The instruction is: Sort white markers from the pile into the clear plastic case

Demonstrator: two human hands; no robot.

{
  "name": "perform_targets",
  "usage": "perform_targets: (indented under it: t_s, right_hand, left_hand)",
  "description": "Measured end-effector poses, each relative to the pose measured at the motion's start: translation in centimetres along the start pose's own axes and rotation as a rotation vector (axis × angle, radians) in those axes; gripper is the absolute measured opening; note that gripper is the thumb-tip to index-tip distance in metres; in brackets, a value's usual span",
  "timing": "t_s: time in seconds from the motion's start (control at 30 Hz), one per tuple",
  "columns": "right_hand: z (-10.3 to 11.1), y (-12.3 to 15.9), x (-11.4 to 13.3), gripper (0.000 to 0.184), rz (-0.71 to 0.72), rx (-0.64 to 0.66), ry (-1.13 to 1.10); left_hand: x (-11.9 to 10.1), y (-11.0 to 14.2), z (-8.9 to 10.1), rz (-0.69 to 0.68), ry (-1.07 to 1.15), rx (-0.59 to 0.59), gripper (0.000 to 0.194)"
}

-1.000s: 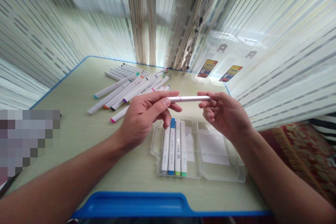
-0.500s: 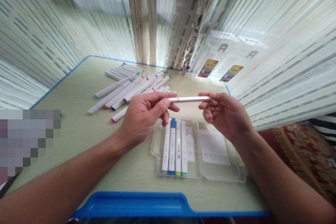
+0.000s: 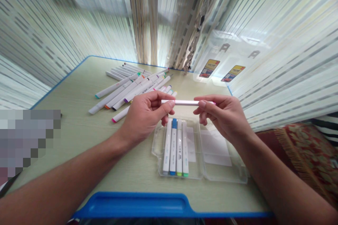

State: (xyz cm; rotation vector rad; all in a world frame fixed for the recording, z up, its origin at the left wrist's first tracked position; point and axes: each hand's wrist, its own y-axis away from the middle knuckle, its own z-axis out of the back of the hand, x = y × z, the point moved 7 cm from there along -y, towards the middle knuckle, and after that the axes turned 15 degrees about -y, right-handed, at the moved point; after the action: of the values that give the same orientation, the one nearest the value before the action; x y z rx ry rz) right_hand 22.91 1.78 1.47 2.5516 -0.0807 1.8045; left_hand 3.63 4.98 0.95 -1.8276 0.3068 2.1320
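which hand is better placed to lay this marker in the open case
Probably the right hand: its fingertips hold the marker just above the clear plastic case, near the free space beside the four markers. The left hand sits mostly off the case.

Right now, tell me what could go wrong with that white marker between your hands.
The white marker is pinched only at its ends by the left hand and right hand, so it might slip and drop onto the open clear plastic case below. That could knock the four markers lying in it out of line. The loose markers nearby could also roll.
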Motion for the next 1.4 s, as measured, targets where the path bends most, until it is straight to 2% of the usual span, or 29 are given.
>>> perform_targets:
  t_s: [0.2,0.37,0.7,1.07,1.23,1.4]
  right_hand:
    - [0.0,0.3,0.4,0.027,0.065,-0.006,0.250]
    - [-0.4,0.6,0.9,0.026,0.108,-0.026,0.415]
    - [-1.6,1.1,1.3,0.025,0.224,0.060,0.686]
    - [-1.4,1.0,0.8,0.026,0.174,0.061,0.678]
    - [-1.4,0.9,0.9,0.025,0.165,0.050,0.677]
    - [-1.2,0.8,0.8,0.022,0.132,0.047,0.577]
  left_hand:
    - [-0.4,0.1,-0.3,-0.003,-0.049,0.019,0.019]
    - [-0.2,0.3,-0.8,0.016,-0.089,0.079,0.020]
    - [-0.2,0.8,-1.6,-0.012,-0.184,0.148,0.020]
    - [-0.1,0.9,-2.1,-0.068,-0.288,0.185,0.023]
    - [-0.2,1.0,-1.9,-0.072,-0.290,0.173,0.021]
    - [-0.3,0.7,-1.4,-0.068,-0.268,0.119,0.020]
